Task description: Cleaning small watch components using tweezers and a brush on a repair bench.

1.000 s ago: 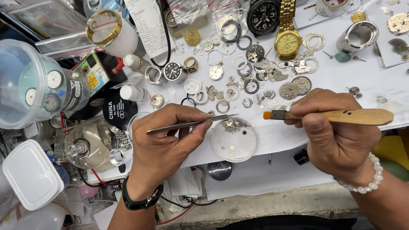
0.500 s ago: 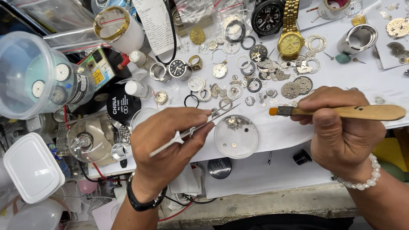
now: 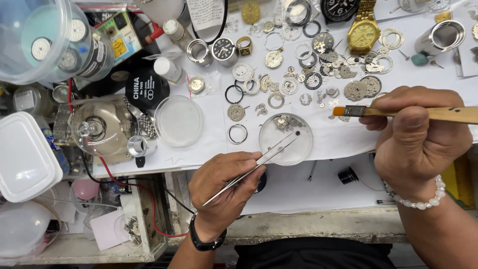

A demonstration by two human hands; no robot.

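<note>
Steel tweezers (image 3: pixel 254 167) being pinched by left hand (image 3: pixel 226 187), tips reaching into clear round dish (image 3: pixel 286 132); right hand (image 3: pixel 416 134) gripping wooden brush (image 3: pixel 408 112) above cluttered tabletop (image 3: pixel 328 137).

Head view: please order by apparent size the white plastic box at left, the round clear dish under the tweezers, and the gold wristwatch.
1. White plastic box, largest, though cut by the frame edge.
2. Round clear dish.
3. Gold wristwatch, smallest.

Bare white sheet (image 3: pixel 343 137) beside the glass dish (image 3: pixel 286 138); beyond, crowded watch parts (image 3: pixel 318 74).
</note>
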